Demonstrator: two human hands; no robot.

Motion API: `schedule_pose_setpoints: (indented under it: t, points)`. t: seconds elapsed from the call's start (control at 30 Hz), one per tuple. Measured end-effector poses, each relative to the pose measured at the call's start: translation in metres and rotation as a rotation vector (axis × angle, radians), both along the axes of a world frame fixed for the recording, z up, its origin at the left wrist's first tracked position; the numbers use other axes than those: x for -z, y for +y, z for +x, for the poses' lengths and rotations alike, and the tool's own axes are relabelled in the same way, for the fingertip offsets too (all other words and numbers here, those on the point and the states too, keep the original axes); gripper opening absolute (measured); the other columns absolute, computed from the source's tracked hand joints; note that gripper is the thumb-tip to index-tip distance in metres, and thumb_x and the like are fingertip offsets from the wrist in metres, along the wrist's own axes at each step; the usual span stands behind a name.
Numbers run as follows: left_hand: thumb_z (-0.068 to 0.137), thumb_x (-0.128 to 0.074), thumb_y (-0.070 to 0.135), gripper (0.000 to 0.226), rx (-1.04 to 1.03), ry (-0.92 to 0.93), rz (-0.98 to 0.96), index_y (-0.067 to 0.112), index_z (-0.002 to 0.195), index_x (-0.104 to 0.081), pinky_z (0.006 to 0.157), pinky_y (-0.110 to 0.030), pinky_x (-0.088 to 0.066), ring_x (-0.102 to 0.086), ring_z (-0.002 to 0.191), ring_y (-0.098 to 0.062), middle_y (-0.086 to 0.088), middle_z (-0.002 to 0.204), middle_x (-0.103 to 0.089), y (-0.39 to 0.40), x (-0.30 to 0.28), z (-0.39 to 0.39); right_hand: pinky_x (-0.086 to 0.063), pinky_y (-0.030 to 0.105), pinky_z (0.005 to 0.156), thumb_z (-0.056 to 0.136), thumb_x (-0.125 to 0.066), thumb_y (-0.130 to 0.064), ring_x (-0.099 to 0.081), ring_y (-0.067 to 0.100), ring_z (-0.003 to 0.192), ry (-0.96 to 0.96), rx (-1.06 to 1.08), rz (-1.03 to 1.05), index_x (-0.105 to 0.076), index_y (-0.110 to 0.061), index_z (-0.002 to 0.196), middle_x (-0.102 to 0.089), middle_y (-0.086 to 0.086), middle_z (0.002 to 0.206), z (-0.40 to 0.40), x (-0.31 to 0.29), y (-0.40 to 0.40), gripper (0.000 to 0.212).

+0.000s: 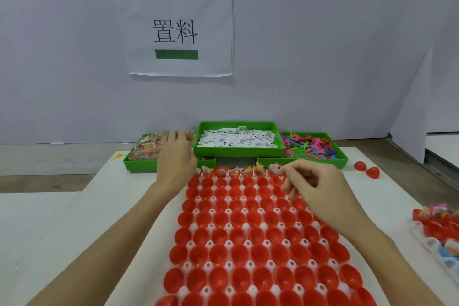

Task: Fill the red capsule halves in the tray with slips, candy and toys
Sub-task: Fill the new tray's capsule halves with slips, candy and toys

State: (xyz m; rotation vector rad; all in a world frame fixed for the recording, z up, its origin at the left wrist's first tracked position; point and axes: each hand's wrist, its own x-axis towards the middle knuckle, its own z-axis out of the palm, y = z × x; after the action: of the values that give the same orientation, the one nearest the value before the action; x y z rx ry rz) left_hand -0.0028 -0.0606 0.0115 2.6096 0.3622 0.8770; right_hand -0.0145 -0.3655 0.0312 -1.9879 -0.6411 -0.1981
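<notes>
A white tray [211, 227] full of open red capsule halves [258, 253] lies in front of me. Several halves in its far row hold small candy packets [258, 171]. My left hand [177, 156] reaches into the left green bin of candy packets [146, 150], fingers spread over them; what it holds is hidden. My right hand [315, 189] hovers over the tray's far right corner, thumb and forefinger pinching a candy packet [274, 168] at the far row. A middle green bin holds white slips [238, 138]. The right green bin holds small coloured toys [310, 146].
Two loose red capsule halves [367, 169] lie on the white table to the right of the bins. Another tray with filled capsules [437, 221] pokes in at the right edge. A paper sign [176, 32] hangs on the wall behind.
</notes>
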Motion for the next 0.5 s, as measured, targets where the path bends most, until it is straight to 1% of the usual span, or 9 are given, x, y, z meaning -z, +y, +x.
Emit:
schedule_pose_setpoints:
  t: [0.07, 0.1, 0.17, 0.23, 0.33, 0.4, 0.43, 0.5]
  points:
    - [0.097, -0.053, 0.002, 0.030, -0.006, 0.179, 0.077, 0.000, 0.126, -0.061, 0.103, -0.044, -0.042, -0.050, 0.122, -0.035, -0.018, 0.130, -0.060, 0.031, 0.005, 0.005, -0.055, 0.017, 0.065, 0.101, -0.059, -0.022, -0.068, 0.010, 0.060, -0.019, 0.004, -0.003, -0.075, -0.027, 0.091, -0.072, -0.006, 0.072, -0.003, 0.001, 0.000, 0.019]
    - [0.100, -0.050, 0.004, 0.030, 0.020, 0.277, 0.104, 0.001, 0.127, -0.062, 0.102, -0.045, -0.044, -0.053, 0.120, -0.035, -0.017, 0.130, -0.063, 0.043, 0.005, 0.006, -0.055, 0.017, 0.065, 0.100, -0.059, -0.022, -0.068, 0.009, 0.060, -0.025, 0.008, -0.007, -0.074, -0.027, 0.091, -0.072, -0.007, 0.071, -0.003, 0.001, -0.001, 0.019]
    - [0.105, -0.044, 0.010, 0.029, 0.098, 0.414, 0.148, 0.004, 0.120, -0.068, 0.092, -0.043, -0.048, -0.061, 0.106, -0.033, -0.016, 0.121, -0.069, 0.059, 0.005, 0.005, -0.056, 0.018, 0.065, 0.100, -0.059, -0.023, -0.068, 0.010, 0.060, -0.031, 0.019, -0.015, -0.074, -0.028, 0.091, -0.072, -0.007, 0.071, -0.003, 0.001, -0.002, 0.019]
    - [0.107, -0.048, 0.014, 0.025, 0.160, 0.427, 0.155, 0.008, 0.112, -0.071, 0.084, -0.041, -0.051, -0.064, 0.095, -0.028, -0.010, 0.109, -0.073, 0.066, 0.000, 0.004, -0.056, 0.018, 0.063, 0.101, -0.059, -0.025, -0.068, 0.009, 0.059, -0.044, 0.038, -0.018, -0.074, -0.029, 0.091, -0.071, -0.008, 0.070, -0.002, 0.000, -0.003, 0.019]
    - [0.101, -0.061, 0.013, 0.010, 0.225, 0.376, 0.191, 0.016, 0.094, -0.067, 0.082, -0.038, -0.053, -0.064, 0.091, -0.022, -0.002, 0.099, -0.069, 0.070, -0.009, 0.005, -0.055, 0.017, 0.063, 0.100, -0.059, -0.027, -0.067, 0.008, 0.059, -0.056, 0.052, -0.026, -0.074, -0.030, 0.090, -0.071, -0.009, 0.070, -0.002, 0.002, -0.004, 0.019]
    - [0.098, -0.066, 0.009, 0.019, 0.247, 0.356, 0.216, 0.020, 0.084, -0.059, 0.079, -0.037, -0.051, -0.061, 0.088, -0.023, -0.001, 0.092, -0.065, 0.070, -0.013, 0.005, -0.056, 0.019, 0.065, 0.101, -0.058, -0.028, -0.067, 0.008, 0.059, -0.061, 0.052, -0.037, -0.074, -0.031, 0.090, -0.071, -0.009, 0.069, -0.002, 0.002, -0.003, 0.019]
    - [0.097, -0.067, 0.009, 0.020, 0.247, 0.363, 0.232, 0.020, 0.083, -0.058, 0.077, -0.037, -0.049, -0.059, 0.087, -0.023, -0.001, 0.091, -0.063, 0.069, -0.015, 0.005, -0.056, 0.020, 0.065, 0.101, -0.058, -0.028, -0.067, 0.009, 0.059, -0.065, 0.052, -0.043, -0.074, -0.031, 0.090, -0.071, -0.010, 0.069, -0.002, 0.002, -0.003, 0.020]
    - [0.098, -0.066, 0.011, 0.015, 0.244, 0.363, 0.288, 0.016, 0.085, -0.059, 0.077, -0.037, -0.046, -0.056, 0.088, -0.024, -0.002, 0.092, -0.060, 0.066, -0.017, 0.003, -0.057, 0.021, 0.066, 0.101, -0.059, -0.028, -0.067, 0.008, 0.059, -0.072, 0.052, -0.052, -0.074, -0.032, 0.090, -0.071, -0.010, 0.070, -0.002, 0.003, -0.002, 0.019]
